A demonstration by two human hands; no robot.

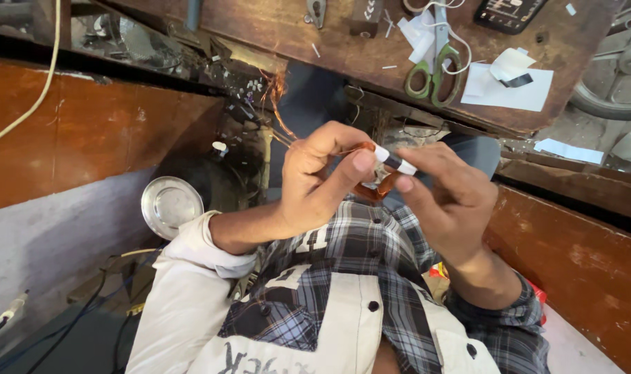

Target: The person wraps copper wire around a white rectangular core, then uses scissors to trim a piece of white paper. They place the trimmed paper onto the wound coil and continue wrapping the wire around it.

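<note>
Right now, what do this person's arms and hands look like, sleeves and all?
Both hands are bare, no gloves or rings visible. The left hand comes out of a cream-white sleeve pushed up the forearm. The right hand comes out of a dark blue-grey plaid sleeve ending near the wrist.

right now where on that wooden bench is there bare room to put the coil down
Bare wood lies on the bench left of the green-handled scissors, toward the small metal tool. It is crowded from the scissors to the white paper sheet: paper scraps, white cord, a dark device.
</note>
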